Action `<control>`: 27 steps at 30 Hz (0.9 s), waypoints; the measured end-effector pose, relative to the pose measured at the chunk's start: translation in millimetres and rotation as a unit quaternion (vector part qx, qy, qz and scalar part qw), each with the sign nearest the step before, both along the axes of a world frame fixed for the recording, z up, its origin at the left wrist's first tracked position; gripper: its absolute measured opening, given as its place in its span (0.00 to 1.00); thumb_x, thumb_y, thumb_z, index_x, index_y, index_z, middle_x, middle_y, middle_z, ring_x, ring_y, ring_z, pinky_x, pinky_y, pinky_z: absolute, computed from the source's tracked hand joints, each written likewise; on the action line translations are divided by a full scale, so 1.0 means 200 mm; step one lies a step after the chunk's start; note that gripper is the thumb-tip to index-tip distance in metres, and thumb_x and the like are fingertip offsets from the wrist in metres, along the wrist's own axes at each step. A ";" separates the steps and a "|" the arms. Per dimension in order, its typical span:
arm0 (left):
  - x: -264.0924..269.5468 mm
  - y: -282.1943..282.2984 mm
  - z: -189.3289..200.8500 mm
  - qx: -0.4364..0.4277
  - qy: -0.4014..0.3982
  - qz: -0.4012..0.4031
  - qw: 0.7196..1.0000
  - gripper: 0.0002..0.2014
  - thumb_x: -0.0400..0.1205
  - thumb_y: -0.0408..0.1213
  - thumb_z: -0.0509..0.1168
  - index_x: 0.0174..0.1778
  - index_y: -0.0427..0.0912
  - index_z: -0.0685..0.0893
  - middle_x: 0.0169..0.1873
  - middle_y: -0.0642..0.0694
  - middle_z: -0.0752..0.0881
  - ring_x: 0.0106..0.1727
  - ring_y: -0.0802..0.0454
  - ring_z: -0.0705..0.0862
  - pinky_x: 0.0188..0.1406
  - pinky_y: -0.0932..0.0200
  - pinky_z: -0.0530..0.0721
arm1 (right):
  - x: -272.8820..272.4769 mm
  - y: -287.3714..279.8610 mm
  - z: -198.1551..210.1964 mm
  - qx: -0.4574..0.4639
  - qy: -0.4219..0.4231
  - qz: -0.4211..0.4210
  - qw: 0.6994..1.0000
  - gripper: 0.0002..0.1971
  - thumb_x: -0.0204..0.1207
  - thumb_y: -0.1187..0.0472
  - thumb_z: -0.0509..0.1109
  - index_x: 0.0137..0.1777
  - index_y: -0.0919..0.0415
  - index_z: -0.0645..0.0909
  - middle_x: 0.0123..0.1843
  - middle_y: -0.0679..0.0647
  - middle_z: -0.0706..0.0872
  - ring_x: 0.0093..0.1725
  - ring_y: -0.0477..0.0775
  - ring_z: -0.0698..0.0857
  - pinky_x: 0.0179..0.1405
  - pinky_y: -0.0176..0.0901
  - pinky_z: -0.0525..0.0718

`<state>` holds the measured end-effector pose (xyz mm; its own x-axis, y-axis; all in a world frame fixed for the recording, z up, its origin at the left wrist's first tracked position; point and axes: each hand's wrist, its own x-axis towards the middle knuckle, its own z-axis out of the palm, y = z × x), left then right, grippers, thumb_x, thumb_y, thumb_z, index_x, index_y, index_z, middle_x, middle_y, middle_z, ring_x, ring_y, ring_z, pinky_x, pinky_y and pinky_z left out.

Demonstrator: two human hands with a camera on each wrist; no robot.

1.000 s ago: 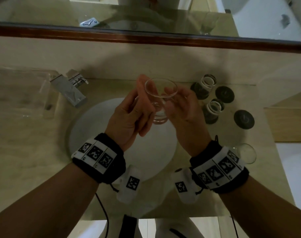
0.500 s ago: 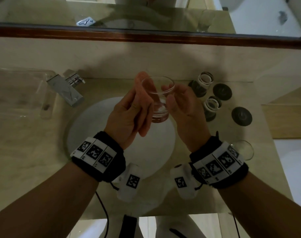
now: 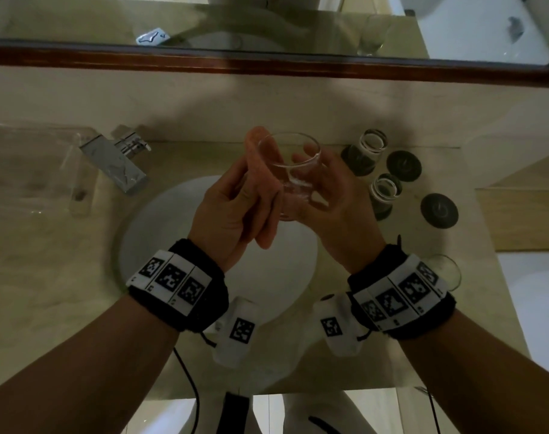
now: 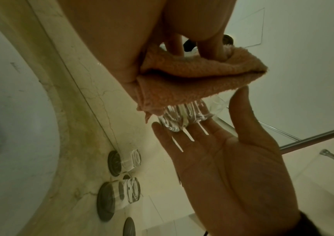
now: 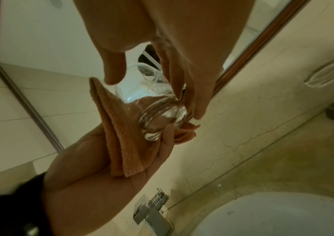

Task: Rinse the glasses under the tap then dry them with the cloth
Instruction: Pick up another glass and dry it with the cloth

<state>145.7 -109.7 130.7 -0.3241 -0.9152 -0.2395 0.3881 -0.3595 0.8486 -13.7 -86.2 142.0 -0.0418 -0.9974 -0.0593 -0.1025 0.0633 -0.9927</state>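
Over the basin, my right hand [image 3: 325, 186] holds a clear tumbler [image 3: 293, 170] upright, thumb on one side and fingers round the other. My left hand [image 3: 245, 211] grips a folded peach cloth [image 3: 260, 164] and presses it against the tumbler's left wall. The left wrist view shows the cloth [image 4: 192, 79] wrapped over the glass, whose thick base [image 4: 184, 118] shows beneath it by the right hand [image 4: 232, 159]. In the right wrist view the tumbler [image 5: 158, 110] lies between cloth [image 5: 125, 135] and right fingers [image 5: 194, 89], with the left hand [image 5: 93, 159] below.
A chrome tap [image 3: 116, 166] stands back left of the white basin [image 3: 160, 233]. Right of the basin, two upturned glasses [image 3: 365, 151] [image 3: 384, 195] sit on dark coasters beside two bare coasters [image 3: 403, 166] [image 3: 438, 209]. Another glass [image 3: 444, 270] stands front right. A wood-framed mirror [image 3: 267, 62] runs behind.
Both hands and the tumbler stay above the basin. The cloth hand has shifted slightly along the glass wall.
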 end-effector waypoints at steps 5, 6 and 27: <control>-0.01 -0.01 0.00 0.036 -0.021 0.012 0.999 0.29 0.81 0.49 0.65 0.77 0.40 0.78 0.67 0.33 0.87 0.69 0.28 0.84 0.67 0.32 0.84 | -0.03 -0.01 -0.03 -0.028 0.095 -0.027 0.995 0.40 0.67 0.50 0.85 0.78 0.51 0.71 0.64 0.49 0.89 0.61 0.45 0.89 0.62 0.51 0.89; -0.02 -0.01 0.00 0.044 -0.034 0.017 0.998 0.28 0.83 0.50 0.62 0.77 0.40 0.78 0.67 0.33 0.87 0.68 0.29 0.84 0.65 0.35 0.86 | -0.04 -0.01 -0.04 -0.051 0.149 -0.042 0.987 0.41 0.65 0.45 0.85 0.77 0.50 0.72 0.64 0.49 0.88 0.60 0.46 0.89 0.59 0.50 0.90; 0.01 -0.06 -0.07 -0.022 -0.072 -0.019 0.997 0.22 0.80 0.49 0.68 0.49 0.29 0.88 0.29 0.38 0.90 0.33 0.34 0.87 0.44 0.42 0.86 | -0.13 -0.10 0.06 0.081 0.202 0.094 0.972 0.43 0.69 0.30 0.70 0.80 0.50 0.66 0.61 0.53 0.84 0.52 0.55 0.90 0.52 0.58 0.92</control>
<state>148.2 -120.7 116.0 -0.3234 -0.9137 -0.2461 0.2489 -0.3331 0.9094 -39.4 -105.3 153.1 0.0874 -0.9685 -0.2334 -0.5061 0.1586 -0.8478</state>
